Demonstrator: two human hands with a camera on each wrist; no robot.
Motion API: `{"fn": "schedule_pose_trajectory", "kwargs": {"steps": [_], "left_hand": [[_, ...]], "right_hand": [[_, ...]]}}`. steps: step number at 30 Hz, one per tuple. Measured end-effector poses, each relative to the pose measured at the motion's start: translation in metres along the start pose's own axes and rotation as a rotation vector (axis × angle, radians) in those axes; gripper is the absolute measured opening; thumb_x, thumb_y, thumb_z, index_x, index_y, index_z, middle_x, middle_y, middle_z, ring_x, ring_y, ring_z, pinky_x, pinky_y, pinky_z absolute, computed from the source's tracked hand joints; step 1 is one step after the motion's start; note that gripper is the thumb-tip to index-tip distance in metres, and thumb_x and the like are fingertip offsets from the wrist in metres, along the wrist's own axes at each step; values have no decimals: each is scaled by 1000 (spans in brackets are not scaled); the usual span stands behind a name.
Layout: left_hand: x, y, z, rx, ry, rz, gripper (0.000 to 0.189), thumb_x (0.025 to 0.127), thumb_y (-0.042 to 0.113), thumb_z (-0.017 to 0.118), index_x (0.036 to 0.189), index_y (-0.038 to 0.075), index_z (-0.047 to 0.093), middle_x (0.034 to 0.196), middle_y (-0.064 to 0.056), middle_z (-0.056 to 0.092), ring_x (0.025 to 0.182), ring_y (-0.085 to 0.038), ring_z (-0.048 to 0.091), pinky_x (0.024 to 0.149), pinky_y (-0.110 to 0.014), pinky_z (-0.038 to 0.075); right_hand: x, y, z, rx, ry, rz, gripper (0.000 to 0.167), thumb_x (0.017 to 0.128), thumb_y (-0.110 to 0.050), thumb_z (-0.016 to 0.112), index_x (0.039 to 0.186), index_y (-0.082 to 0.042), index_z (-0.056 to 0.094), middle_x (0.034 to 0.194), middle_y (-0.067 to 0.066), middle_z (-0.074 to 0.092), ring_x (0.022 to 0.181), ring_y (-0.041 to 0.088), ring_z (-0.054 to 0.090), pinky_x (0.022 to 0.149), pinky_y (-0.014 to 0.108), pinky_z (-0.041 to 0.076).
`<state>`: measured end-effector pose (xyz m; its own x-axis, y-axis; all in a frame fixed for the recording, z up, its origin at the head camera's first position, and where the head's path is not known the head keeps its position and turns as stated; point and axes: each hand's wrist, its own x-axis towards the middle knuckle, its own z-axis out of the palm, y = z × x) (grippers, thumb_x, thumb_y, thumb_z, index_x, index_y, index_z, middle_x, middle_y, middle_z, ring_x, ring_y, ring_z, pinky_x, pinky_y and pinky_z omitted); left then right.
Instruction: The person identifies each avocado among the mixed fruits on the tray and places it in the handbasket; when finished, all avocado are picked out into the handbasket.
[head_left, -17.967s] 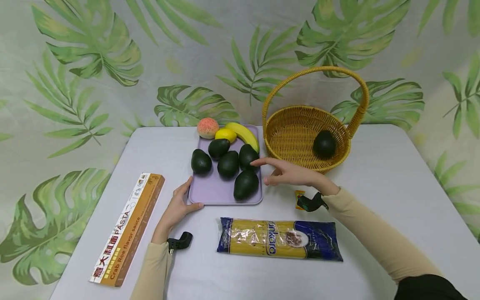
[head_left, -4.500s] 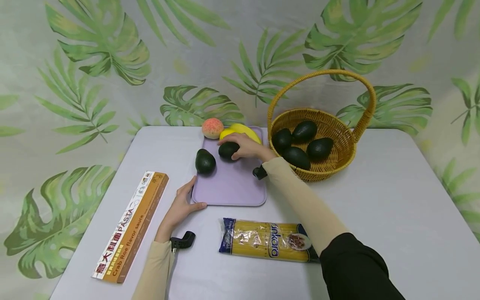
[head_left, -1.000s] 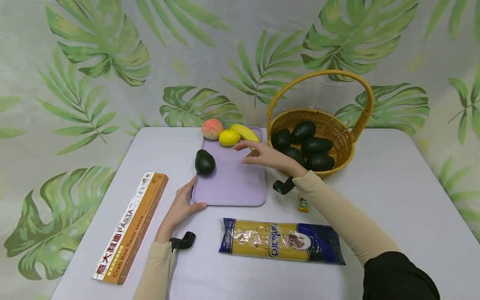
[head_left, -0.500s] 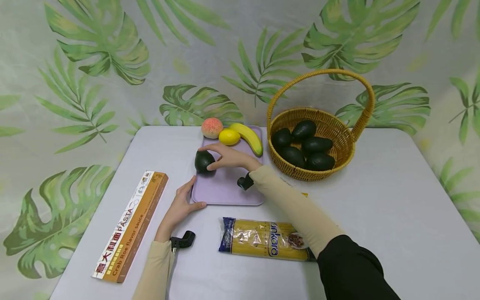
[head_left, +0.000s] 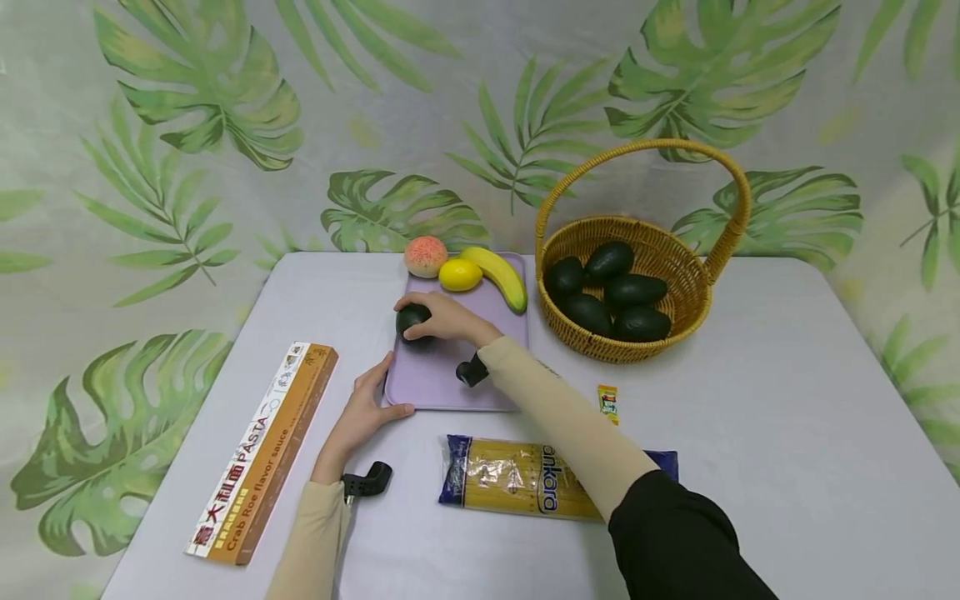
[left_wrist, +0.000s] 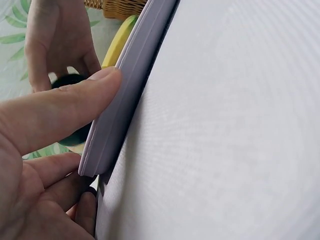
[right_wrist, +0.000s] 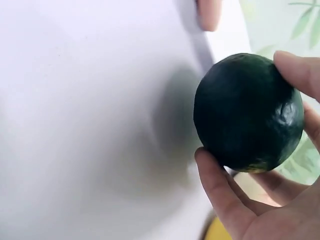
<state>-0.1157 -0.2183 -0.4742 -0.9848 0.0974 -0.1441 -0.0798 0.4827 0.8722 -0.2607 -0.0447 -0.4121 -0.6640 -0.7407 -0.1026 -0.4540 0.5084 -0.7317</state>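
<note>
My right hand (head_left: 447, 317) grips a dark green avocado (head_left: 410, 320) over the left side of the lilac tray (head_left: 442, 387). In the right wrist view, thumb and fingers close round the avocado (right_wrist: 245, 112), with its shadow on the surface beside it. At the tray's front left corner my left hand (head_left: 362, 421) holds the rim, thumb along the front edge and fingers at the side. A peach (head_left: 426, 257), a lemon (head_left: 460, 274) and a banana (head_left: 498, 278) lie at the back of the tray. Several avocados (head_left: 634, 290) sit in the wicker basket (head_left: 688, 293).
A tall handle (head_left: 637, 148) arches over the basket. Left of the tray lies a long pasta box (head_left: 262, 454). In front is a bag of spaghetti (head_left: 502, 477), partly under the right sleeve (head_left: 562, 425). A small yellow packet (head_left: 608, 404) lies before the basket.
Several avocados have gone from tray to basket over these frames. In the last second my right hand has moved left from near the basket and taken hold of the avocado. The left hand stays put.
</note>
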Motion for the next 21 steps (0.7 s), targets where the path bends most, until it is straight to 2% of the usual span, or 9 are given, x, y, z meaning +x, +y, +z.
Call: {"fn": "schedule_pose_trajectory", "kwargs": {"steps": [4, 8, 11, 16, 21], "left_hand": [[0, 0, 0, 11, 2, -7, 94, 82, 20, 77, 153, 7, 17, 154, -23, 13, 141, -38, 8, 111, -57, 13], [2, 0, -1, 10, 4, -4, 94, 81, 18, 77, 153, 6, 18, 154, -24, 14, 141, -38, 9, 111, -57, 13], [2, 0, -1, 4, 7, 0, 95, 80, 16, 78, 153, 5, 18, 153, -25, 14, 140, -38, 9, 111, -55, 13], [3, -2, 1, -2, 10, -2, 95, 80, 15, 78, 153, 4, 17, 153, -25, 13, 140, -39, 9, 112, -55, 12], [3, -1, 2, 3, 8, -7, 96, 80, 15, 78, 153, 5, 16, 154, -25, 13, 141, -38, 8, 112, -54, 12]], "right_hand": [[-16, 2, -13, 115, -3, -73, 46, 91, -21, 66, 134, -15, 53, 138, 6, 49, 118, 22, 46, 99, 36, 38], [-43, 1, -34, 233, -14, -136, 46, 90, -20, 66, 134, -16, 54, 141, 2, 47, 122, 21, 43, 100, 39, 37], [-66, 0, -53, 286, -25, -149, 46, 91, -19, 65, 135, -15, 53, 143, 2, 43, 121, 24, 43, 98, 42, 39], [-109, 6, -84, 322, -46, -124, 47, 92, -22, 63, 137, -18, 51, 146, 3, 36, 121, 28, 42, 96, 47, 39], [-153, 26, -111, 328, 1, -87, 49, 93, -24, 63, 139, -19, 49, 146, 6, 37, 118, 30, 45, 96, 48, 41]]}}
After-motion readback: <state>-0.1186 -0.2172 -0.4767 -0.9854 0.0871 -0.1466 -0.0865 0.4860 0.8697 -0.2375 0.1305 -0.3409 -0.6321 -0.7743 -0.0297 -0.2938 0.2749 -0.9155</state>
